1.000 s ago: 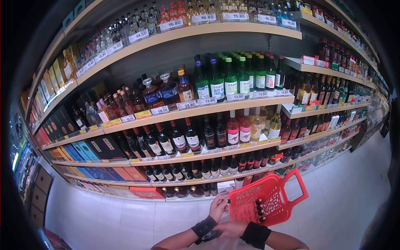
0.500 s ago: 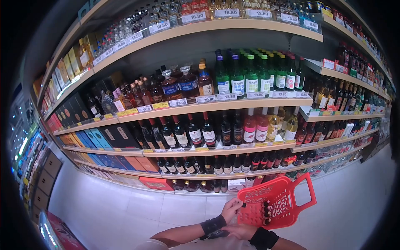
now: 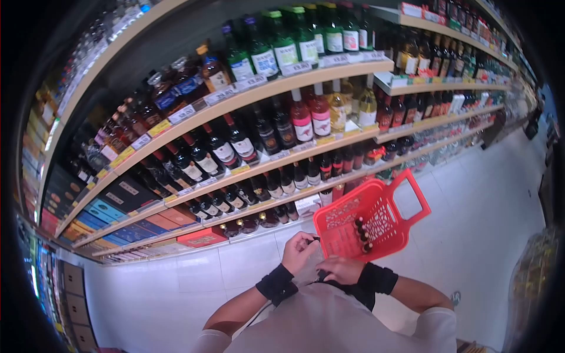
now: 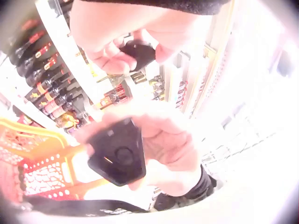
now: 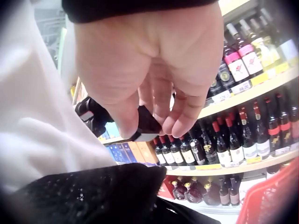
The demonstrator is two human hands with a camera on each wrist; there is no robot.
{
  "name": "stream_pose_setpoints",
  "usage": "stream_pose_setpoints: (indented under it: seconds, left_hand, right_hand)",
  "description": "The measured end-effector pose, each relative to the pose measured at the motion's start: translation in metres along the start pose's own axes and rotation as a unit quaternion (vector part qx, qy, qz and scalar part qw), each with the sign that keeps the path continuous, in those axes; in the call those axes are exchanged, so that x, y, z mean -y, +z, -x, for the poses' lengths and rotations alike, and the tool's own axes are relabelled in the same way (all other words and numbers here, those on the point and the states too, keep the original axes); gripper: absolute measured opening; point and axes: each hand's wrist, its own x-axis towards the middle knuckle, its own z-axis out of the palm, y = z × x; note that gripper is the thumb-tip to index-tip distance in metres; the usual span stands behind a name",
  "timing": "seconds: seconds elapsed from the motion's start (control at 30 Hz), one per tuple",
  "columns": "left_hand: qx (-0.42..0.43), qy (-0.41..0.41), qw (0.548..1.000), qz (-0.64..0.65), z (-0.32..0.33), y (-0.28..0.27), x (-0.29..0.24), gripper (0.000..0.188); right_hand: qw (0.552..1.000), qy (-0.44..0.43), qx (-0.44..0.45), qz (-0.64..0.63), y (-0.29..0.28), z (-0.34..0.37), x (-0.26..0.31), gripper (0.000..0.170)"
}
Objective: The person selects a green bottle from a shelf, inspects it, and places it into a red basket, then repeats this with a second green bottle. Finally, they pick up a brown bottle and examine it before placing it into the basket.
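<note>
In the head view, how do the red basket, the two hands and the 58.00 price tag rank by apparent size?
1. Red basket
2. Left hand, right hand: too alike to rank
3. 58.00 price tag

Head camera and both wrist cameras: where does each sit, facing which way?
Head: worn on the head, facing forward and down at bottle-filled shelves and a red shopping basket; left grip, right grip, forearms and light shirt show.
Left wrist: worn on that wrist, facing past the left grip at top to the right grip holding a black object.
Right wrist: worn on that wrist, facing past the right grip towards wine bottles; shirt shows.
Both wrist views share the right grip.
</note>
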Motion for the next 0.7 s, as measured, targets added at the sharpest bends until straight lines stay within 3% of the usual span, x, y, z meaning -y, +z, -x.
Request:
stream_pose_setpoints:
  seconds: [0.13, 0.23, 0.27, 0.37, 0.43, 0.6, 0.7]
  left_hand:
    - [0.136, -0.015, 0.979, -0.151, 0.005, -0.01, 0.02, 0.011]
    - [0.256, -0.201, 0.943, -0.064, 0.016, 0.006, 0.042, 0.013]
    - [0.313, -0.181, 0.924, -0.126, 0.017, 0.011, 0.047, 0.013]
    - [0.425, -0.223, 0.866, -0.141, 0.008, 0.022, 0.073, 0.011]
    - [0.425, -0.317, 0.847, -0.033, 0.006, 0.022, 0.088, 0.011]
    - [0.461, -0.317, 0.828, -0.02, 0.001, 0.028, 0.094, 0.009]
    - [0.44, -0.328, 0.836, 0.008, -0.001, 0.025, 0.084, 0.007]
  right_hand:
    - [0.982, 0.173, -0.072, 0.004, -0.007, 0.034, -0.01, 0.032]
    - [0.954, 0.275, -0.109, -0.044, -0.008, 0.051, -0.006, 0.027]
    - [0.942, 0.301, -0.133, -0.07, 0.002, 0.056, -0.012, 0.027]
    - [0.945, 0.265, -0.076, -0.174, 0.031, 0.071, -0.028, 0.027]
    - [0.912, 0.307, -0.078, -0.259, 0.06, 0.085, -0.056, 0.024]
    - [0.928, 0.291, -0.125, -0.198, 0.048, 0.086, -0.036, 0.023]
    - [0.941, 0.181, -0.226, -0.173, 0.054, 0.085, -0.04, 0.019]
